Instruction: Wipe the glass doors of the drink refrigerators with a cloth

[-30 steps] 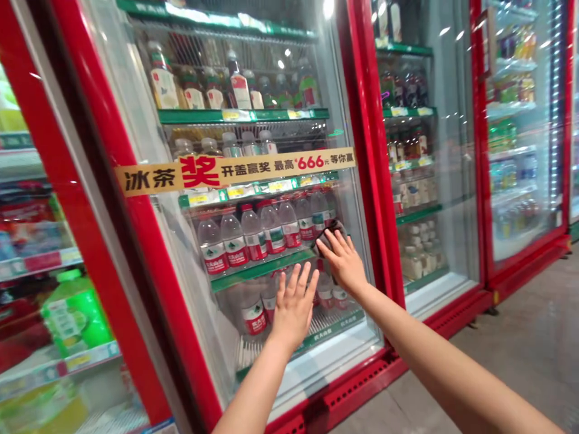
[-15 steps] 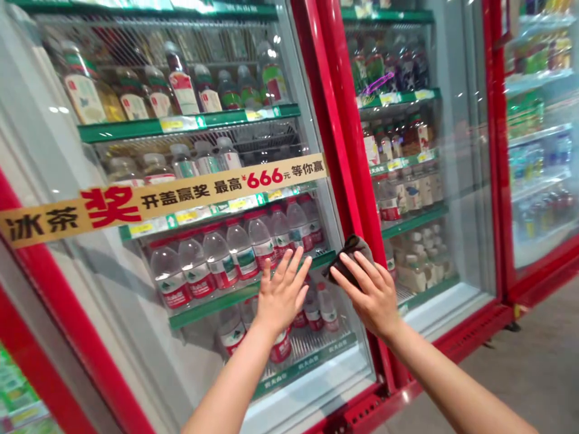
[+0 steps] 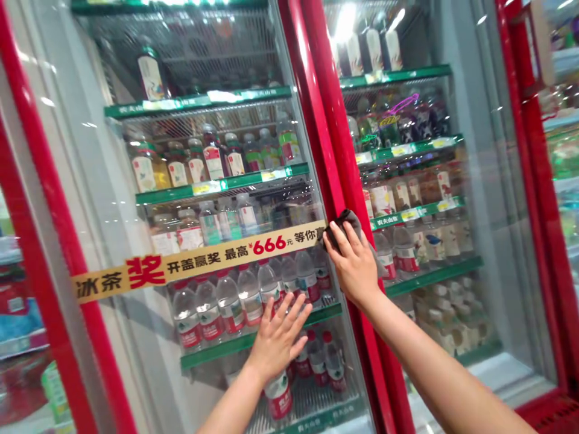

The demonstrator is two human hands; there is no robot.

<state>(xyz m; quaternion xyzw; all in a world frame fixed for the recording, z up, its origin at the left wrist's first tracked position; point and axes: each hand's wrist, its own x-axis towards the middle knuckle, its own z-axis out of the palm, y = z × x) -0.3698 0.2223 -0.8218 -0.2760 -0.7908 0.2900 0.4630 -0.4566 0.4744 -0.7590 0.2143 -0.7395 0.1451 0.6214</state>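
My left hand [image 3: 279, 337] is spread over the glass door [image 3: 149, 374] of a drinks fridge, fingers apart and holding nothing. Behind the glass near it stand water bottles [image 3: 227, 304] with red and white labels. My right hand [image 3: 355, 259] presses a dark cloth [image 3: 350, 222] against the red door frame [image 3: 325, 157], at the right end of a yellow printed strip [image 3: 199, 262]. Part of the cloth is hidden under the palm and fingers.
Green-edged shelves [image 3: 221, 184] hold several rows of bottled drinks behind the glass. A second glass-doored fridge section [image 3: 502, 253] stands to the right, with a red frame [image 3: 534, 157] beyond it. More goods on shelves [image 3: 22, 343] show at the far left.
My right hand has moved the cloth up the red frame, to the end of the yellow strip. My left hand stays spread at the glass. The view has tilted upward.
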